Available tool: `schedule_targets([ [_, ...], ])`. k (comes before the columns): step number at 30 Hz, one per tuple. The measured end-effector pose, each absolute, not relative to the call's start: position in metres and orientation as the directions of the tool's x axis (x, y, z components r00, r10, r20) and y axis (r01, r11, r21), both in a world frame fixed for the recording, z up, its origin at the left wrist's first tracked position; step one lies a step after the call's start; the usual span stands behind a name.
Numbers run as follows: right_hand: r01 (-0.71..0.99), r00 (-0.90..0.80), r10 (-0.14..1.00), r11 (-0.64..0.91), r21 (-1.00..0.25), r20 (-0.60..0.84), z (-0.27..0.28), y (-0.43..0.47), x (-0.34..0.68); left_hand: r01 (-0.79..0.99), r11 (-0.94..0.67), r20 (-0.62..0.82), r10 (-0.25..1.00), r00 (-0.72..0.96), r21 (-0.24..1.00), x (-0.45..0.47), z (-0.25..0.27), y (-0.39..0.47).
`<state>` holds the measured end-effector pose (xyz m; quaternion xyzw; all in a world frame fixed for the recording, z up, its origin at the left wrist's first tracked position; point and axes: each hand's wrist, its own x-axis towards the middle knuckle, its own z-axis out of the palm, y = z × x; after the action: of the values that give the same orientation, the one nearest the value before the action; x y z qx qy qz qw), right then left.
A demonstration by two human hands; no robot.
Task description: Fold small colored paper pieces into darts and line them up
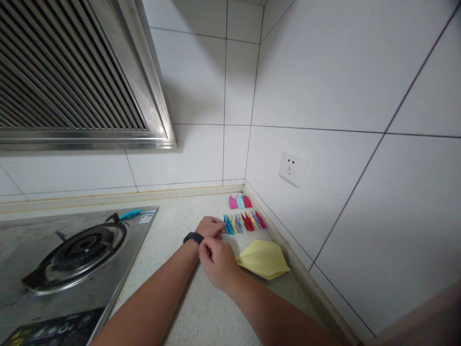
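My left hand [211,227], with a dark band [193,237] on its wrist, reaches to the left end of a row of coloured clothespins [248,222]. Its closed fingertips meet a blue clothespin [228,224] there. Just in front, my right hand [219,262] is curled closed beside the left wrist; whatever its fingers may hold is hidden. To its right lies a yellow folded paper [266,258]. Behind the clothespins sit small pink [233,202], light blue [240,202] and red [247,202] pieces, too small to name.
At left, a gas stove [82,245] is set into the speckled counter [162,259], with a blue object [131,214] on its back corner. A range hood [162,129] hangs above. Tiled walls meet behind the clothespins; the right one carries a power socket [294,167].
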<state>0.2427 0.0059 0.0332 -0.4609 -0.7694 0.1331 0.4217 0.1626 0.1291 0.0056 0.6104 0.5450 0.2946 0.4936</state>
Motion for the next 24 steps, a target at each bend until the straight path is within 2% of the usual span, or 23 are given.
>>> schedule_targets([
  [24,0.624,-0.237,0.802,0.558,-0.547,0.548,0.0308,0.0079,0.2437,0.384,0.101,-0.196,0.956,0.217,0.918,0.1606,0.0109,0.1257],
])
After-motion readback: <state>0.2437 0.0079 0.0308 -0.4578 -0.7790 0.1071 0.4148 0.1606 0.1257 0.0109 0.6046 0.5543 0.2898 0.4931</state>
